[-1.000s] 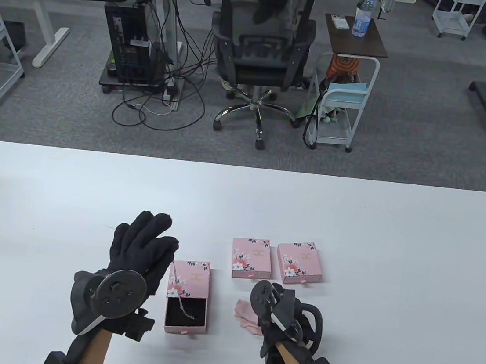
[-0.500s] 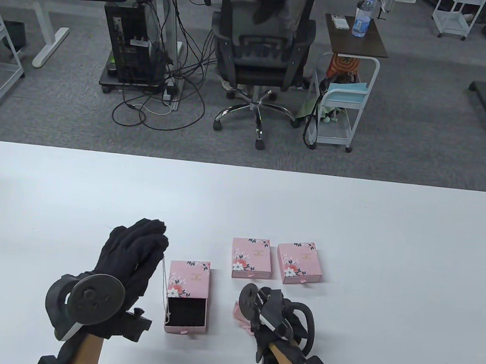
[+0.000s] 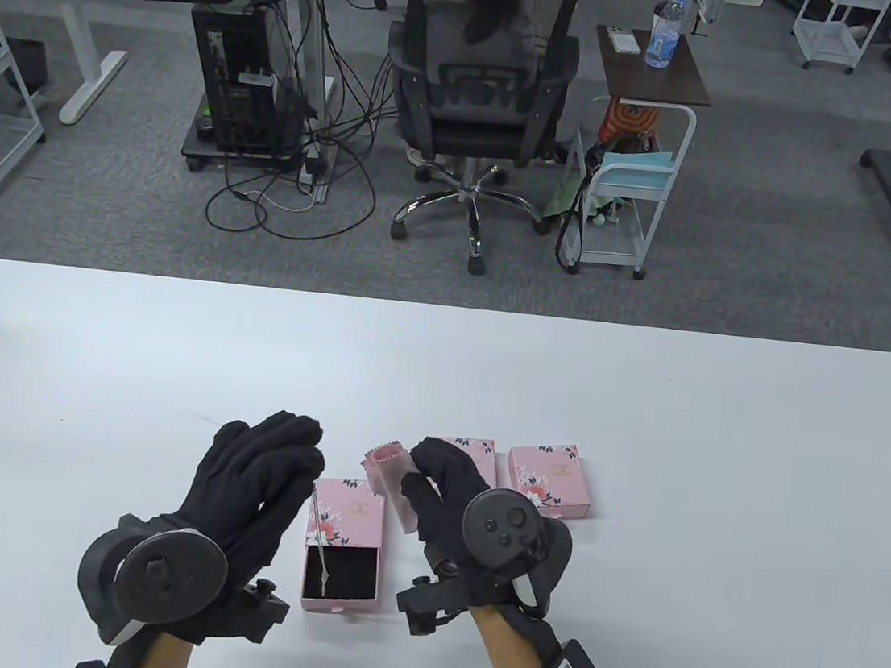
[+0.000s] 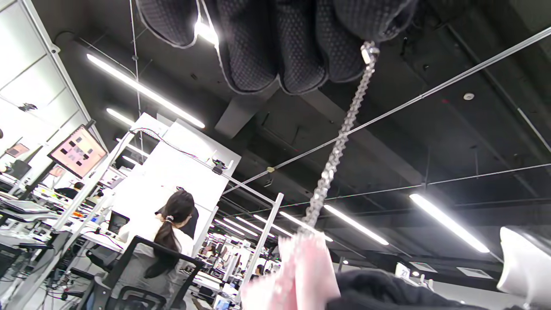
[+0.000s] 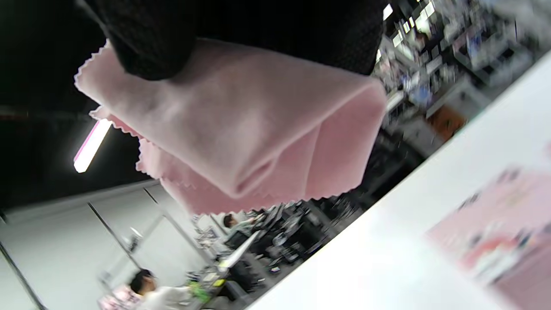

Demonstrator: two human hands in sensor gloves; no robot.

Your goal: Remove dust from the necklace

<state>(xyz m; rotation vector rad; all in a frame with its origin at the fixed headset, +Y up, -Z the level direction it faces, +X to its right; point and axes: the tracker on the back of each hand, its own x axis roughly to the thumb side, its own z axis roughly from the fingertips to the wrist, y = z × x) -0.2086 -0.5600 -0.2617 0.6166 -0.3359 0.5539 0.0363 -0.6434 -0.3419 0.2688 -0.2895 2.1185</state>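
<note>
A thin silver necklace [image 3: 318,525] hangs from my left hand [image 3: 267,466], which pinches its top end above the open pink box [image 3: 344,549]. Its lower end dangles over the box's black tray. In the left wrist view the chain [image 4: 340,142] drops from my gloved fingertips [image 4: 297,51] toward the pink cloth [image 4: 301,275]. My right hand [image 3: 447,488] holds that folded pink cloth [image 3: 393,483] raised just right of the chain. In the right wrist view the cloth [image 5: 241,129] is gripped under my fingers [image 5: 146,47].
Two closed pink floral boxes [image 3: 465,454] [image 3: 551,481] lie on the white table [image 3: 645,423] behind my right hand. Beyond the table's far edge are an office chair [image 3: 474,102] with a seated person and a small cart [image 3: 626,186].
My right hand picked the pink cloth off the table and lifted it up and left toward the chain. My left hand kept the necklace raised, shifting slightly right.
</note>
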